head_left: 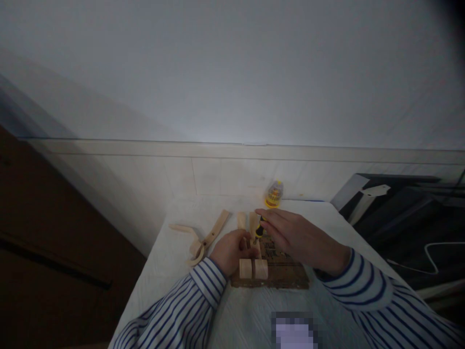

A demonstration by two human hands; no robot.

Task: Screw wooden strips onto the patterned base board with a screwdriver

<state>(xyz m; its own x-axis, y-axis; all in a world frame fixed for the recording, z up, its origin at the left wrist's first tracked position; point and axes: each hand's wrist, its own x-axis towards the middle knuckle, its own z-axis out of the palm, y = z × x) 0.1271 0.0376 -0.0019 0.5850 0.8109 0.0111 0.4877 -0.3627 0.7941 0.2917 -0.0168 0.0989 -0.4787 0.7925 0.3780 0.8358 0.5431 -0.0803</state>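
My left hand (229,249) is closed around a light wooden assembly (253,261) that rests on a brown cardboard piece (286,271). Two upright wooden slats (247,221) rise from the assembly just beyond my fingers. My right hand (294,235) holds a small screwdriver (259,230) with a black and yellow handle, its tip pointing down at the wood between the slats. Both sleeves are white with blue stripes.
Loose wooden parts (203,237), a long slat and curved pieces, lie left of my hands on the white table (170,271). A yellow bit holder (273,194) stands at the table's far edge. Dark furniture (399,208) stands to the right, and a pale wall behind.
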